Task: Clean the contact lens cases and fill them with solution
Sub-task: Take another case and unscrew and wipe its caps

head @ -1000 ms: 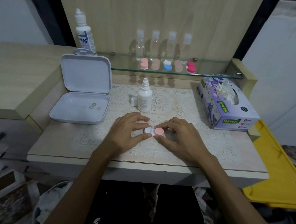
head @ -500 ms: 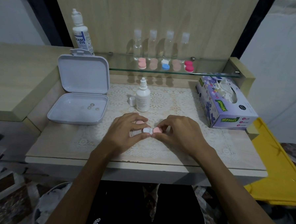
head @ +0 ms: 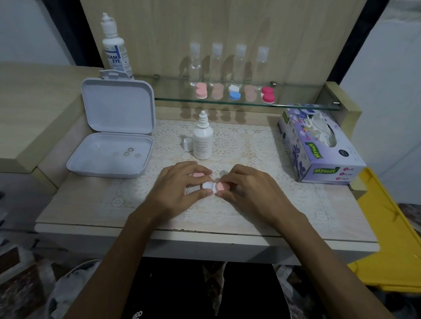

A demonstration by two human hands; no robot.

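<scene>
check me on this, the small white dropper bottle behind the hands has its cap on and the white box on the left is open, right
Not quite. In the head view the small white dropper bottle has its cap off: the nozzle is bare and the cap stands on the lace mat just left of it. The rest holds: the bottle is behind the hands and the white box on the left is open.

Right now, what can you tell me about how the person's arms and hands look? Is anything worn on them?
Both forearms are bare as far as the picture shows; no sleeve is in view. The left hand and the right hand wear no gloves, and I see no ring, watch or bracelet on either hand or wrist. The fingernails look short and unpainted, though they are small in the picture.
</scene>
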